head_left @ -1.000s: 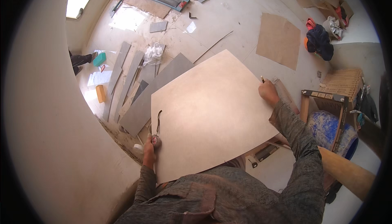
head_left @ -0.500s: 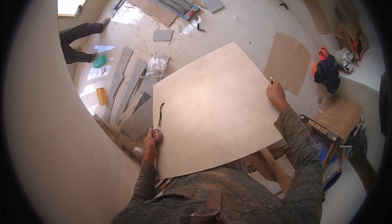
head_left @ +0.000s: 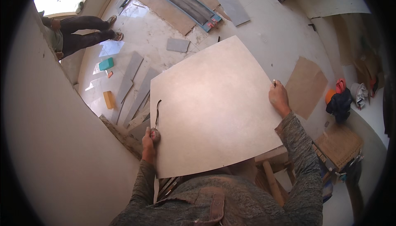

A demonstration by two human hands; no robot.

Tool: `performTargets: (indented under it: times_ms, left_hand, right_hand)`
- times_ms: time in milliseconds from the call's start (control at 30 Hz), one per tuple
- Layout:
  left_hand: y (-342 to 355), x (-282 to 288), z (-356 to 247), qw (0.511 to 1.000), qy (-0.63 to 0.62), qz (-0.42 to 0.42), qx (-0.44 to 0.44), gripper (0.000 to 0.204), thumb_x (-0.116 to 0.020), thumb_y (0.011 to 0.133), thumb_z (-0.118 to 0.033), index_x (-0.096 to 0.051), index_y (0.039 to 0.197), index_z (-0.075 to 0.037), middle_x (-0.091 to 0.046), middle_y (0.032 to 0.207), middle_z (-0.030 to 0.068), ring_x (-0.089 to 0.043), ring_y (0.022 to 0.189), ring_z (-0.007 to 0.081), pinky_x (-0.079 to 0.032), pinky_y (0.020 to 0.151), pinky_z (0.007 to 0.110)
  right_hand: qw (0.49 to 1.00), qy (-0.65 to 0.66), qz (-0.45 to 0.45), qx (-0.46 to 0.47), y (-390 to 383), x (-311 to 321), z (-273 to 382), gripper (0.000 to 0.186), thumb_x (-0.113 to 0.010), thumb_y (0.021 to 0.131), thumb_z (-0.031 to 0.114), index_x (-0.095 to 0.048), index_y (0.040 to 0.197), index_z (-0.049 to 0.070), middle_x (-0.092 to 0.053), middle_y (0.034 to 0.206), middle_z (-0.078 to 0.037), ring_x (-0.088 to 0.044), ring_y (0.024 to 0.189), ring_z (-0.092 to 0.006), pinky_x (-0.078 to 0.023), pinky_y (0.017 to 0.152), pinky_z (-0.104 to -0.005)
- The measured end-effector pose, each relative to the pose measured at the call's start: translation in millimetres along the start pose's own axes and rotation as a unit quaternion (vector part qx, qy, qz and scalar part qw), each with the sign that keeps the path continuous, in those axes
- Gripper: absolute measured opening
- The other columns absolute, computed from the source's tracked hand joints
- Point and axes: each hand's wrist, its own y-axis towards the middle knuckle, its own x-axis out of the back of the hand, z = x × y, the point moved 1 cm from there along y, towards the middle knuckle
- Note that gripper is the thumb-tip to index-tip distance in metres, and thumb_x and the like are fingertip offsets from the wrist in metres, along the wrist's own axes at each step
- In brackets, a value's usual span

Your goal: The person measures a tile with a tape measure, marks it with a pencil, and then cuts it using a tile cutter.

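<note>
A large square beige tile (head_left: 214, 106) lies nearly flat in front of my body, held at its opposite sides. At its left edge my left hand (head_left: 149, 145) is closed around a round tape measure (head_left: 155, 135), thumb up, and against the tile. From the tape measure a dark strap (head_left: 158, 112) lies across the tile's face. My right hand (head_left: 279, 97) grips the right edge, with a short pencil-like stick (head_left: 274, 82) poking up from its fingers. The fingers beneath the tile are hidden.
Grey tile strips (head_left: 131, 75), a yellow block (head_left: 109, 100) and a teal box (head_left: 106, 64) lie on the left floor. Another person (head_left: 84, 36) stands at far left. A tile cutter (head_left: 177, 1) lies beyond, cardboard (head_left: 307, 86) at right. Wooden pieces (head_left: 272, 180) show beneath the tile.
The tile and both hands have shifted slightly left in view, while the floor items have slid right. More of the other person now shows. Both hands keep their hold.
</note>
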Motion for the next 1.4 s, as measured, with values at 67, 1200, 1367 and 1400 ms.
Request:
performTargets:
  times_ms: [67, 1200, 1367, 1400]
  left_hand:
    - [10, -8, -23, 1.0, -0.001, -0.019, -0.006, 0.037, -0.06, 0.098, -0.044, -0.067, 0.087, -0.01, -0.063, 0.083, -0.0025, -0.056, 0.071, 0.0094, -0.046, 0.069, 0.027]
    - [312, -38, -306, 0.998, -0.024, -0.041, 0.048, 0.047, -0.057, 0.098, -0.046, -0.067, 0.107, -0.002, -0.065, 0.099, 0.004, -0.061, 0.088, 0.0153, -0.049, 0.084, 0.031]
    - [360, -18, -320, 0.997, -0.053, -0.032, 0.055, 0.048, -0.058, 0.097, -0.047, -0.065, 0.112, -0.002, -0.064, 0.104, 0.0054, -0.061, 0.093, 0.0169, -0.048, 0.089, 0.032]
    - [368, -11, -324, 0.997, -0.052, -0.024, 0.059, 0.051, -0.058, 0.097, -0.048, -0.063, 0.117, -0.002, -0.063, 0.11, 0.007, -0.061, 0.099, 0.0183, -0.047, 0.094, 0.033]
  right_hand:
    - [1.0, 0.006, 0.003, 0.003, 23, 1, 28, 0.033, -0.048, 0.099, 0.027, -0.058, 0.117, 0.001, -0.067, 0.109, -0.026, -0.063, 0.106, -0.0439, -0.049, 0.091, -0.051]
    - [0.999, -0.016, 0.022, 0.039, 261, -93, 400, 0.029, -0.048, 0.1, 0.026, -0.058, 0.105, -0.001, -0.068, 0.098, -0.025, -0.064, 0.095, -0.0437, -0.048, 0.085, -0.0487]
    - [0.999, -0.012, 0.019, 0.043, 270, -115, 460, 0.027, -0.049, 0.1, 0.026, -0.059, 0.104, 0.001, -0.068, 0.096, -0.023, -0.065, 0.094, -0.0424, -0.049, 0.083, -0.0485]
    - [0.999, -0.012, 0.017, 0.045, 272, -120, 472, 0.026, -0.049, 0.099, 0.026, -0.06, 0.104, 0.002, -0.068, 0.096, -0.023, -0.065, 0.094, -0.0422, -0.049, 0.083, -0.0484]
